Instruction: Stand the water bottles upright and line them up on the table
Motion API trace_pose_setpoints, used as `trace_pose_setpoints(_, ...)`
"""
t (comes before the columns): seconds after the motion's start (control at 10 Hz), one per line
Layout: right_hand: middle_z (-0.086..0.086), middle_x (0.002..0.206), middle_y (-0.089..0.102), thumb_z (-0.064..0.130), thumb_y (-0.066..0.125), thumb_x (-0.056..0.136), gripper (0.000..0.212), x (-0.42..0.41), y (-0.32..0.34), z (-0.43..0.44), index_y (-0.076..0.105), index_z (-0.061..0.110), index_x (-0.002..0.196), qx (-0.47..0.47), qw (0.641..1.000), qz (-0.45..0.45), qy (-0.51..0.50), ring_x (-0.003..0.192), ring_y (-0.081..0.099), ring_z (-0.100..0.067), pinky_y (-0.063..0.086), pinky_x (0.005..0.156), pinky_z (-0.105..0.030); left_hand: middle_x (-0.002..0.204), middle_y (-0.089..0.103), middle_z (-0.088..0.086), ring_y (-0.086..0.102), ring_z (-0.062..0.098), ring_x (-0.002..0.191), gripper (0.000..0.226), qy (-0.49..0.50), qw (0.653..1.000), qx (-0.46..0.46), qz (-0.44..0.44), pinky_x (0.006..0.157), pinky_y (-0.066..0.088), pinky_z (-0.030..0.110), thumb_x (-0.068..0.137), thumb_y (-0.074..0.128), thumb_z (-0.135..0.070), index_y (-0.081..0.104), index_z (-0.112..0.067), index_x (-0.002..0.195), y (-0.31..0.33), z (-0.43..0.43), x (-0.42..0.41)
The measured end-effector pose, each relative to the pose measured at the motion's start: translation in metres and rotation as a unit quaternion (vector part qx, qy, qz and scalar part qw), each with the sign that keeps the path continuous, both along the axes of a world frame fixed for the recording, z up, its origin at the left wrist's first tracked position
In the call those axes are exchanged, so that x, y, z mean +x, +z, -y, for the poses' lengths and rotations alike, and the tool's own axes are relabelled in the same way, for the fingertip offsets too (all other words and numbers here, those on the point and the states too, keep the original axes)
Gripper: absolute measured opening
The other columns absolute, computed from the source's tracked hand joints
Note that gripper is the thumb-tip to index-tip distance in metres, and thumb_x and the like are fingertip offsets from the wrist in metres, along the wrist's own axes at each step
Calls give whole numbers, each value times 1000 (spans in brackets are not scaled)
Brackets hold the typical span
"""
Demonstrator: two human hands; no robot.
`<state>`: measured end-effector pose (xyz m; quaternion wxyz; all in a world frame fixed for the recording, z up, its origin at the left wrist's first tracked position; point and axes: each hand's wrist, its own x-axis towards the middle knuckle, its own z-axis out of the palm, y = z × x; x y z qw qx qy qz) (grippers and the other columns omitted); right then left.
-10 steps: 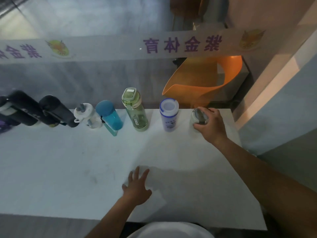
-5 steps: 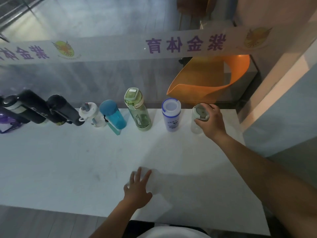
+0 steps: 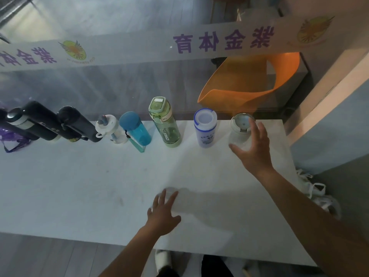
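Observation:
Several bottles stand upright in a row along the far edge of the white table [image 3: 99, 186]. From the right: a clear bottle with a grey lid [image 3: 238, 128], a white and blue bottle [image 3: 205, 127], a green bottle [image 3: 166, 124], a blue bottle [image 3: 135, 131], a small white bottle [image 3: 110, 129] and black bottles [image 3: 77, 124] at the far left. My right hand [image 3: 253, 150] hovers just in front of the clear bottle, fingers spread, off it. My left hand [image 3: 162, 214] lies flat on the table near the front edge, holding nothing.
A glass wall with a white banner of purple characters [image 3: 221, 40] runs right behind the bottles. An orange chair [image 3: 249, 82] stands beyond the glass. A purple item [image 3: 12, 136] lies at the far left. White bags [image 3: 317, 194] sit on the floor off the table's right edge.
My right hand has let go of the clear bottle's lid and opened, drawing back slightly. The bottle stays upright. The left hand has not moved.

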<state>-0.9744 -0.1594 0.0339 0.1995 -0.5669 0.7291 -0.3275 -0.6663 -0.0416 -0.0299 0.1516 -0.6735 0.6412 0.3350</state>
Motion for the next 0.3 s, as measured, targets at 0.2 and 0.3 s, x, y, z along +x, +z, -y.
trace_pose_setpoints(0.2,-10,157,20,40,76,76,92,58,6,-97,22,28,149,22,999,43,9,142,23,-28,26,113,-45,164,-15,-6,-9,24,152,81,3,998,-52,-24,120,6,53,90,55,-54,4,-48,153,26,-10,28)
trace_pose_setpoints(0.3,-8,157,20,44,75,76,92,103,6,-148,21,31,150,53,997,44,34,141,25,-28,27,113,-45,164,-13,-6,-8,23,152,84,3,997,-69,-46,120,4,53,89,56,-55,2,-46,153,39,-27,51)
